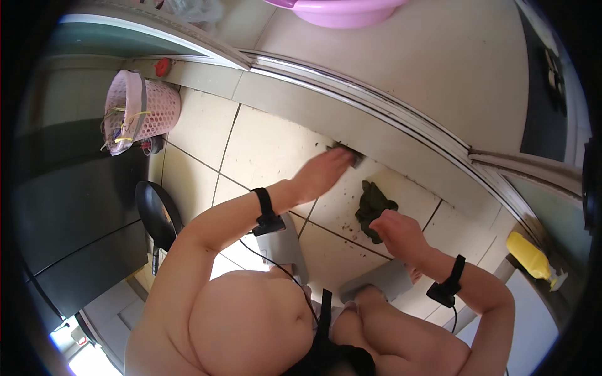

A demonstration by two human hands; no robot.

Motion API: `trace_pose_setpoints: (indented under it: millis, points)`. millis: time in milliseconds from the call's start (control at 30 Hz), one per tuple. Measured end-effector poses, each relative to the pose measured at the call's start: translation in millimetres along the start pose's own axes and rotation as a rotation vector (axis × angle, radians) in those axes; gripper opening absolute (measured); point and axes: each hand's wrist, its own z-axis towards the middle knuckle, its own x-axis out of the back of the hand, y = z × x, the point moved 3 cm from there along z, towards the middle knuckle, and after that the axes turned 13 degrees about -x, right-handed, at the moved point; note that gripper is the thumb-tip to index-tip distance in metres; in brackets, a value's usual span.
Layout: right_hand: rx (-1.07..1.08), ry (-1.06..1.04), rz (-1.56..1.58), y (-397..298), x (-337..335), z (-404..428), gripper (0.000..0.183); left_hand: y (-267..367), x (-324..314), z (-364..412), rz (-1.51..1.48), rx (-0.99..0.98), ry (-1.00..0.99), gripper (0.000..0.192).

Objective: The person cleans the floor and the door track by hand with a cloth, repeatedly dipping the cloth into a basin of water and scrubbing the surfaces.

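Observation:
My left hand [324,174], blurred, reaches down to the tiled floor where it meets a raised sill. Under its fingers is a small dark grey pad or scraper [357,161], mostly hidden, so its exact kind cannot be told. To its right, my right hand [400,235] has its fingers bent on a crumpled dark green cloth [369,202] over the floor. Dark crumbs of dirt [350,228] lie scattered on the tiles about the cloth, with more beside the left hand along the sill.
A pink perforated basket [157,108] and a black frying pan [157,211] stand at the left by dark cabinets. A sliding-door track [357,91] crosses beyond the sill [301,110]. Past it sits a pink basin [348,11]. A yellow pump bottle [529,256] is at the right.

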Motion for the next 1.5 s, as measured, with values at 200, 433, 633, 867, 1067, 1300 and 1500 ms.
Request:
trace_pose_setpoints:
  millis: [200, 433, 633, 867, 1067, 1300, 1500]
  points:
    - [0.037, -0.01, -0.028, -9, 3, -2, 0.007, 73, -37, 98, -0.326, -0.1, 0.018, 0.037]
    - [0.03, 0.051, 0.044, -5, 11, 9, 0.01, 17, -7, 32, -0.403, 0.142, -0.009, 0.04]
    - [0.063, 0.055, 0.042, -10, 8, 16, 0.009, -39, 21, -46, 0.039, 0.144, -0.071, 0.046]
    - [0.08, 0.051, 0.042, -28, 12, 26, 0.012, 58, -26, 81, -0.367, -0.042, 0.031, 0.034]
    - [0.05, 0.102, 0.027, -25, 18, 35, 0.01, 27, -18, 50, -0.485, -0.017, -0.072, 0.053]
    - [0.045, 0.044, 0.06, -25, 14, 38, 0.008, -78, 11, -92, 0.207, 0.171, -0.009, 0.043]
    - [0.062, 0.063, 0.054, -31, 12, 41, 0.007, -116, -14, -141, 0.162, 0.543, 0.062, 0.037]
